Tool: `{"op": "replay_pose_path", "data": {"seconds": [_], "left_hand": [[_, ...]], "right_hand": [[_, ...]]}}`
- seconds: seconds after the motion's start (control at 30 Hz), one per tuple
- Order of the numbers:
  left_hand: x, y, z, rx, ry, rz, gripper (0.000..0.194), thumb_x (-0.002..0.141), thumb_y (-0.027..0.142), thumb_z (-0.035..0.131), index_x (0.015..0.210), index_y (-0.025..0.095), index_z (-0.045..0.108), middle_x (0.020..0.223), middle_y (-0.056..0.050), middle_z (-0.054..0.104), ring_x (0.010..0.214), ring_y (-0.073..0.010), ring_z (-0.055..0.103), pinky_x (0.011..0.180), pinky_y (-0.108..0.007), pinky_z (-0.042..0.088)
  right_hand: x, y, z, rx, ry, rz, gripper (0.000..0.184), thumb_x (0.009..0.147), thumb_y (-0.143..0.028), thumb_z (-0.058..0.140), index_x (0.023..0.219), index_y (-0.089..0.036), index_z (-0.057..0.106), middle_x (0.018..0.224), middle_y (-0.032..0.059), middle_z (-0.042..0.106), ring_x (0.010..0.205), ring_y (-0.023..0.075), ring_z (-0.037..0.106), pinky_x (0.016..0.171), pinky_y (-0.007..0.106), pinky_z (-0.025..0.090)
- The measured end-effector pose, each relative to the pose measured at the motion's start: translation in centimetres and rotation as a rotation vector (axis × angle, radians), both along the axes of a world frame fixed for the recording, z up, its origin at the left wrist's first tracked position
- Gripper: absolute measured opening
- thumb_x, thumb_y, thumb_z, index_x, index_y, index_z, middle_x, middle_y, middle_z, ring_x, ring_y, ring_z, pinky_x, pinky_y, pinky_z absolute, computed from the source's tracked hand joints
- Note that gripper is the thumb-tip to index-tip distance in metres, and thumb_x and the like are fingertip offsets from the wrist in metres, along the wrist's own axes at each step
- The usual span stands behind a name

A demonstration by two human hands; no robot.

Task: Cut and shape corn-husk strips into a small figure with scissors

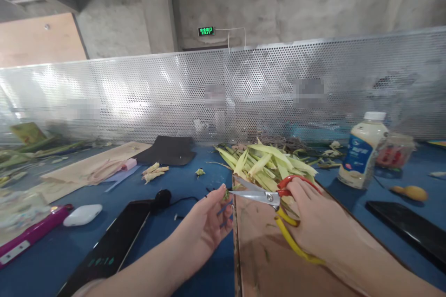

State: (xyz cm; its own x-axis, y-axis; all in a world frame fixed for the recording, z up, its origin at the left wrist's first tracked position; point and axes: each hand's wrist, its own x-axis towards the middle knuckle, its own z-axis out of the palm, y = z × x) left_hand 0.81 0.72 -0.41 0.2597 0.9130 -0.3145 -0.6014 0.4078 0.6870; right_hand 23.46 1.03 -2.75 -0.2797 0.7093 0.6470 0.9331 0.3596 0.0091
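My right hand (308,209) grips a pair of scissors (270,197) with one red and one yellow handle. Its blades are spread apart and point left, toward my left hand (211,218). Between that thumb and fingertips is a small green plant piece (226,193), pinched right at the blade tip. Behind the scissors lies a heap of pale green husk-like leaves (265,162) on a brown board (256,250). A similar small green piece (200,172) rests on the blue table, beyond my left hand.
On the left lie a phone (114,236), a white earbud case (82,215), a magenta tool (35,234) and pale yellowish pieces (155,172). To the right are a bottle (363,151), a plastic box (395,148) and a dark phone (407,227). A perforated metal screen (156,97) stands behind.
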Motion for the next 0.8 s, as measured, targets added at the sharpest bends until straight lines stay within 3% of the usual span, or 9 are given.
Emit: {"op": "replay_pose_path", "data": {"seconds": [0.5,0.8], "left_hand": [[0.15,-0.09,-0.06,0.029,0.005,-0.001,0.019,0.073,0.028,0.070,0.076,0.017,0.055,0.070,0.003,0.060,0.057,-0.0060,0.055,0.058,-0.019,0.044],[0.08,0.08,-0.58,0.046,0.070,0.007,0.026,0.070,0.034,0.073,0.077,0.018,0.054,0.073,0.001,0.062,0.060,-0.0073,0.058,0.057,-0.020,0.043]], "right_hand": [[-0.04,0.11,-0.18,0.158,-0.129,-0.018,0.016,0.077,-0.033,0.047,0.082,-0.017,0.047,0.081,0.0098,0.057,0.074,0.0248,0.056,0.059,0.035,0.044],[0.19,0.35,-0.35,0.179,-0.190,-0.020,0.015,0.079,-0.031,0.045,0.079,-0.017,0.048,0.078,0.0084,0.057,0.073,0.0224,0.057,0.059,0.032,0.043]]}}
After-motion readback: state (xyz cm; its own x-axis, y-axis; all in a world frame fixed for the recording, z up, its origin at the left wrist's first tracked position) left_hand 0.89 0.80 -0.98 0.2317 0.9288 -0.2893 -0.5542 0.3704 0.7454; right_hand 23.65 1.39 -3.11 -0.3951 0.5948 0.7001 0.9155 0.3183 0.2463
